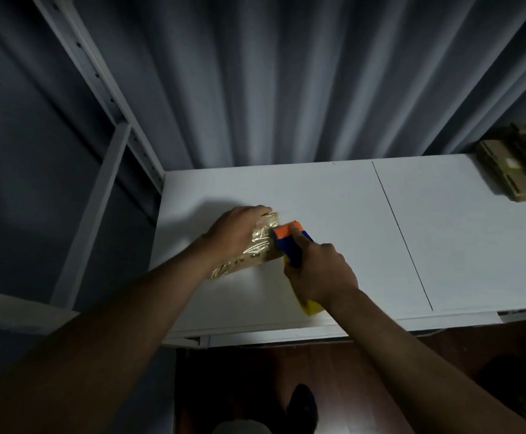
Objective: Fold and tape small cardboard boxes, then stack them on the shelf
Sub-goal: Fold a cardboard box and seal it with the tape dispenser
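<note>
Reaching in from the lower left, the left hand (238, 228) lies palm-down over the small cardboard box (255, 249), fingers draped across its far end and curling over the edge, pinning it to the white surface (333, 195). Glossy clear tape wraps the box's top and near end, catching the light. Coming in from the lower right, the right hand (319, 272) is wrapped tight round the handle of a tape dispenser (290, 245), blue-bodied with an orange front and a yellow tail poking out below the wrist. That orange end sits right against the box's right side, just beside the left hand's fingertips. Both forearms are bare and stretch forward, angled in toward each other.

The box lies near the left end of the surface, well apart from a stack of flattened cardboard (518, 167) at the far right edge. A thin seam (402, 236) splits the surface. Behind it hang grey pleated curtains (286, 89); a white metal shelf upright (98, 83) rises on the left. Dark wooden floor (365, 386) shows below.
</note>
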